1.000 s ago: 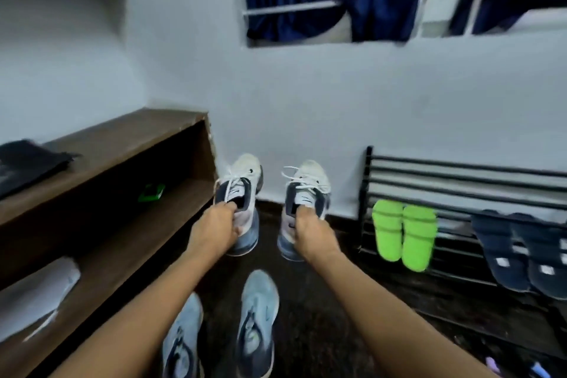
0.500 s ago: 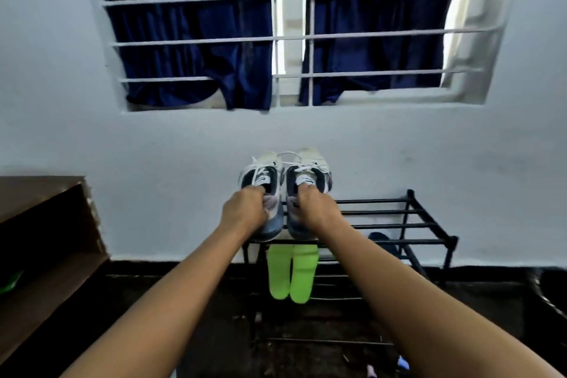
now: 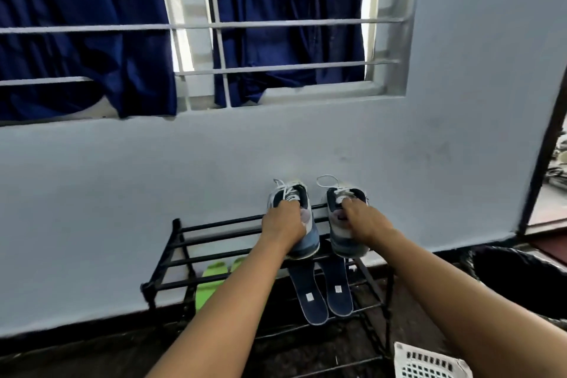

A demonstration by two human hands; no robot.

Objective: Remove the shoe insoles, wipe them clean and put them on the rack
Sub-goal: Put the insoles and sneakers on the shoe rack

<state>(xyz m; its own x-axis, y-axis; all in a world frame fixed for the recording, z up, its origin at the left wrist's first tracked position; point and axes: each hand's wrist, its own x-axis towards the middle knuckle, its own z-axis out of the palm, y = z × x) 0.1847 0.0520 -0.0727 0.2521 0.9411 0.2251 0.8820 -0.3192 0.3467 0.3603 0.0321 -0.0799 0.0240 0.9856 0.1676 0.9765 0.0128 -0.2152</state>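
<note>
Along the right half of the top tier of the rack: two sneakers side by side, a narrow gap between, toes close to the pale wall. Left grip closed over the heel collar of the left shoe, fingers curled into the opening. Right grip holding the right shoe the same way, fingertips down by the tongue. Just beyond the right shoe, the rack's end rail; bare bars across the left half of the tier. On a lower tier, directly beneath the shoes, two navy insoles side by side, sloping, each with a small white label. Further left on that tier, a bright green pair, insoles or slippers, cannot tell, partly hidden behind bars and the left forearm. Near the rack's right end, a black bin; below it at the picture's edge, a white perforated basket on the dark floor. Above, horizontal window bars in front of dark blue curtains. Rack of thin black rods; shoes white and blue with loose white laces; wall matte and smooth.
</note>
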